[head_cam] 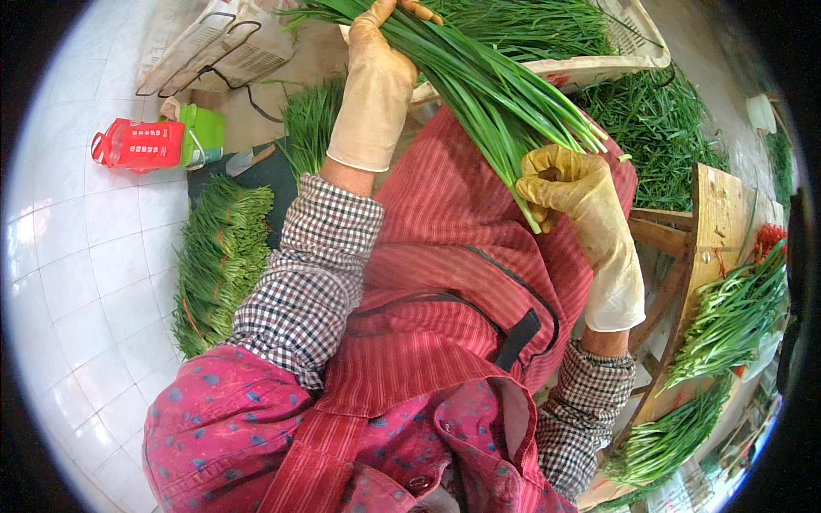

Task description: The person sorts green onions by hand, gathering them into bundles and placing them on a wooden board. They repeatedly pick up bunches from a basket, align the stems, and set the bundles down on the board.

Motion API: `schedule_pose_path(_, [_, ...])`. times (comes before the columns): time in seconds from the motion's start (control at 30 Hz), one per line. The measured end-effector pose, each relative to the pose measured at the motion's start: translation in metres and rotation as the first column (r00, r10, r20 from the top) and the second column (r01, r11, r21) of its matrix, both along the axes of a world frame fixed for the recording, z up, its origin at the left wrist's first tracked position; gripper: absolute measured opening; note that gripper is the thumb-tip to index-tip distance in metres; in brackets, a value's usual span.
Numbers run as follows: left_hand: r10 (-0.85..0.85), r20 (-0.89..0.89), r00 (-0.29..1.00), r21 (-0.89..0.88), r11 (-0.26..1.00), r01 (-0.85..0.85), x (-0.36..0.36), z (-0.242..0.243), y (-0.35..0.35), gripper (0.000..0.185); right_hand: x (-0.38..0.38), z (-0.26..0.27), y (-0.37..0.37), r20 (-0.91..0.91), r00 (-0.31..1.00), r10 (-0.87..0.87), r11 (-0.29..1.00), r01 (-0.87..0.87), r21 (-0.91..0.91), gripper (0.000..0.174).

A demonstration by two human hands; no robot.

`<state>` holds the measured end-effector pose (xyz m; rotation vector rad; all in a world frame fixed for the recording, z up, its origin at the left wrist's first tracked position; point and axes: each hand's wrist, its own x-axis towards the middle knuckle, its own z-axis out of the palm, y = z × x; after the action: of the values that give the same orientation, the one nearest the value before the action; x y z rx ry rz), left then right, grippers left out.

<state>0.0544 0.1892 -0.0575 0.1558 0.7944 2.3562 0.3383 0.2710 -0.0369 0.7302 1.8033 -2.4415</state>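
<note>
A loose bunch of long green garlic chives (474, 83) lies slantwise above my lap, its pale cut ends pointing down to the right. My left hand (385, 70), in a rubber glove, holds the bunch from beneath at its upper part, near the top edge of the view. My right hand (564, 183), in a yellow-stained glove, has its thumb and fingers closed at the lower stalk ends of a few chives. A small pale stalk piece (624, 158) shows just above the right glove. The red striped apron (449, 276) covers my lap beneath.
A cream plastic crate (596, 67) of chives stands ahead, with loose leaves (654, 141) heaped beyond it. Tied bundles (221, 263) lie at left, near a red container (144, 144) and a green bucket (204, 134). More bundles (731, 314) rest on a wooden bench (702, 256) at right.
</note>
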Motion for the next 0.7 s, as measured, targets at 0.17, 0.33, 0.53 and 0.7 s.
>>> schedule_pose_path(0.17, [0.061, -0.045, 0.997, -0.051, 0.997, -0.064, -0.002, -0.001, 0.002, 0.018, -0.001, -0.003, 0.001, -0.015, 0.999, -0.036, 0.996, 0.034, -0.08, 0.016])
schedule_pose_path(0.33, [0.078, -0.007, 0.997, -0.067, 0.995, -0.079, 0.001, 0.001, 0.003, 0.02, -0.001, -0.001, -0.002, 0.0, 0.997, -0.079, 0.991, 0.078, -0.112, 0.015])
schedule_pose_path(0.53, [0.035, 0.051, 0.998, -0.019, 0.999, -0.034, 0.006, 0.009, 0.001, 0.022, -0.002, 0.006, -0.014, 0.04, 0.985, -0.168, 0.984, 0.17, -0.057, 0.007])
schedule_pose_path(0.7, [0.053, 0.006, 0.999, -0.043, 0.998, -0.053, 0.007, 0.003, 0.001, 0.023, -0.004, -0.003, -0.027, 0.044, 0.971, -0.237, 0.969, 0.233, 0.078, 0.003])
